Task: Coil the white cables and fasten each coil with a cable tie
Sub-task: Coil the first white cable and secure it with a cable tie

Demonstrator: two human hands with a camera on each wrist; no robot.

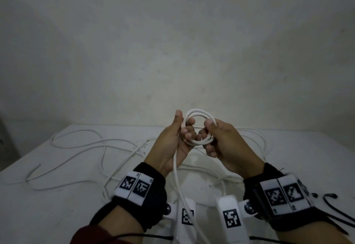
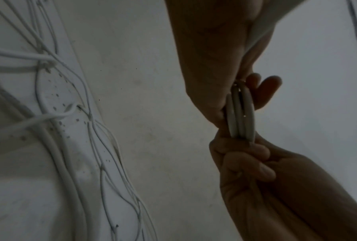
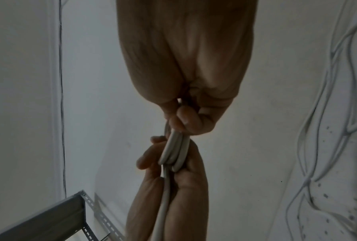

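**A:** What does the head view show?

**B:** My left hand [image 1: 173, 138] and my right hand [image 1: 221, 140] are raised above the white worktop [image 1: 57, 195], holding a small coil [image 1: 198, 126] of white cable between them. My left grip is closed on the coil's left side, thumb up along the outside and fingers curled through the ring. My right grip pinches the right side, thumb on top and fingers curled beneath. The cable's free length [image 1: 177, 182] drops from my left palm down between my wrists. More loose white cables [image 1: 80, 146] sprawl over the worktop behind and to the left. A thin black cord [image 1: 330, 198] lies by my right wrist.

**A:** And the left wrist view?

**B:** It is dim. The coil [image 2: 240, 112] shows edge-on as three strands side by side, clamped between my left hand [image 2: 212, 65] above and my right hand [image 2: 255, 171] below. Loose cables [image 2: 70, 130] lie on the worktop to the left.

**A:** The right wrist view?

**B:** The same strands [image 3: 174, 150] again, with my right hand [image 3: 183, 65] above, fingers curled tight around them, and my left hand [image 3: 173, 187] below. A grey perforated metal rack [image 3: 66, 216] sits in the lower left corner.
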